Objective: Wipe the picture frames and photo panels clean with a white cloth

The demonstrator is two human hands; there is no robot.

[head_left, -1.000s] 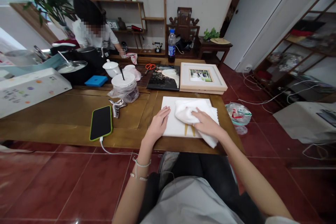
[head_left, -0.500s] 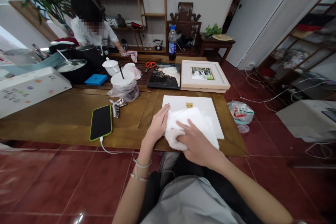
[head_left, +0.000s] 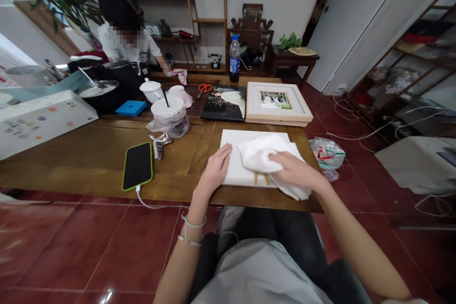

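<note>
A flat white panel (head_left: 235, 171), the back of a picture frame, lies on the wooden table (head_left: 89, 152) in front of me. My left hand (head_left: 216, 169) rests flat on its left edge with fingers stretched out. My right hand (head_left: 295, 171) presses a crumpled white cloth (head_left: 261, 154) onto the panel's right half, fingers over the cloth. Two small brass tabs (head_left: 261, 179) show on the panel just below the cloth.
A black phone in a green case (head_left: 137, 165) lies to the left on a cable, beside a metal clip (head_left: 159, 142). Behind the panel stand a white framed photo (head_left: 276, 103) and a dark picture (head_left: 224, 103). A bagged white cup (head_left: 168, 116), a teapot (head_left: 151, 91), scissors (head_left: 204, 88), a bottle (head_left: 233, 58) and a seated person (head_left: 124, 38) are farther back.
My right hand has swept the cloth from the panel's near left part up and to the right. The left hand has stayed on the panel's left edge.
</note>
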